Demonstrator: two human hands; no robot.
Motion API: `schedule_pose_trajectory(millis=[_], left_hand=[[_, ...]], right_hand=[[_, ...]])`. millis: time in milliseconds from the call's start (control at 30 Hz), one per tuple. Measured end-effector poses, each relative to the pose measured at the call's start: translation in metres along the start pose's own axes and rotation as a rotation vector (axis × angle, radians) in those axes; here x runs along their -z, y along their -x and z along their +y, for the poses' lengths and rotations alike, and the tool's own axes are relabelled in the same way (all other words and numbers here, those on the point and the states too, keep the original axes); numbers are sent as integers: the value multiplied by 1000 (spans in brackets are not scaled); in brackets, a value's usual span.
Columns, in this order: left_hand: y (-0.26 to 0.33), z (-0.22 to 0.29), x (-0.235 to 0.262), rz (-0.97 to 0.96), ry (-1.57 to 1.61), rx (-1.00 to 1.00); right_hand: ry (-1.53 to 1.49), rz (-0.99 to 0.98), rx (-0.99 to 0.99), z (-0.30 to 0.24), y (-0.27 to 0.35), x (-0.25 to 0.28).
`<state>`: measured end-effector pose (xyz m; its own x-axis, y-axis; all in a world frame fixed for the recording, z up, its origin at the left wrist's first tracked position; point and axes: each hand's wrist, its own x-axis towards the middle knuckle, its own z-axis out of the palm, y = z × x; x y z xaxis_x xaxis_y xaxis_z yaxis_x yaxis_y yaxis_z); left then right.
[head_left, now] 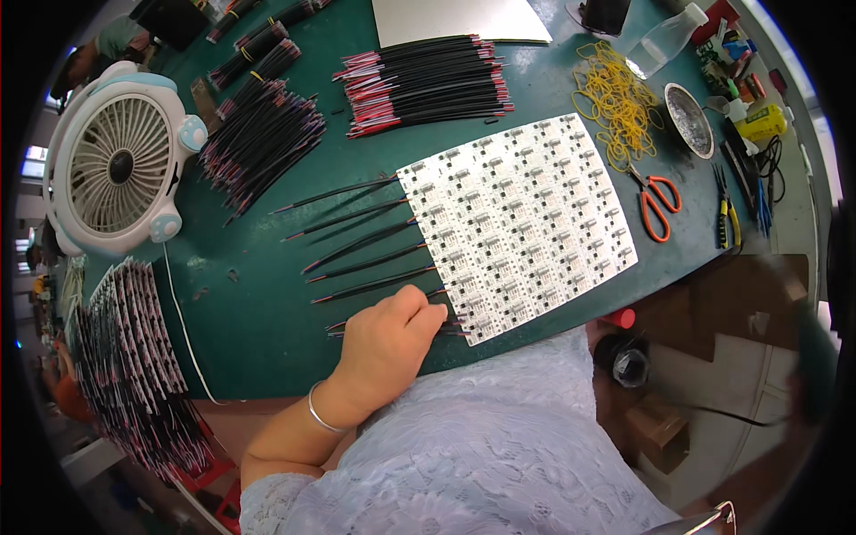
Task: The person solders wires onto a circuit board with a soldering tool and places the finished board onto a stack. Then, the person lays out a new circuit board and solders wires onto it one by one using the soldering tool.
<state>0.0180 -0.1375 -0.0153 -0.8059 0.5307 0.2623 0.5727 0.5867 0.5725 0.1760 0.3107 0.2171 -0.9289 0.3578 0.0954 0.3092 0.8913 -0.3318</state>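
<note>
My left hand [385,349], with a silver bangle at the wrist, is closed at the near left corner of a white circuit board panel [526,214]. Its thumb and fingers pinch a black wire [337,328], whose ends stick out on both sides of the hand; the fingertips are partly hidden. Rows of small parts cover the panel, which lies flat on the green table. Several more black wires [374,254] run leftward from its left edge, above my hand. My right hand does not show.
Bundled black wires [423,85] and a looser pile [263,143] lie at the back. A white fan [116,165] stands left, above wired strips [129,330]. Rightward are yellow rubber bands [615,98], a metal bowl [688,120], orange-handled scissors [658,205] and pliers [727,214].
</note>
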Motion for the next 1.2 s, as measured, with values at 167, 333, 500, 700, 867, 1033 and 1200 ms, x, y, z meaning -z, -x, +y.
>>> schedule_pose_trajectory(millis=[167, 333, 500, 700, 867, 1033, 1200], left_hand=[[-4, 17, -9, -54, -111, 59], [4, 13, -17, 124, -79, 51], [6, 12, -16, 123, -120, -6], [4, 11, -15, 75, -109, -10], [2, 10, -13, 65, -107, -19], [0, 12, -11, 48, -105, -7], [-2, 12, -10, 27, -96, 7]], right_hand=[[-1099, -397, -173, -37, 31, -184], [-1393, -469, -243, -95, 38, -242], [-880, -504, 292, -67, 21, -243], [-719, -388, 521, -84, 12, -249], [-712, -416, 561, -88, 8, -250], [-669, -336, 568, -76, 17, -259], [-604, -344, 632, -82, 10, -253]])
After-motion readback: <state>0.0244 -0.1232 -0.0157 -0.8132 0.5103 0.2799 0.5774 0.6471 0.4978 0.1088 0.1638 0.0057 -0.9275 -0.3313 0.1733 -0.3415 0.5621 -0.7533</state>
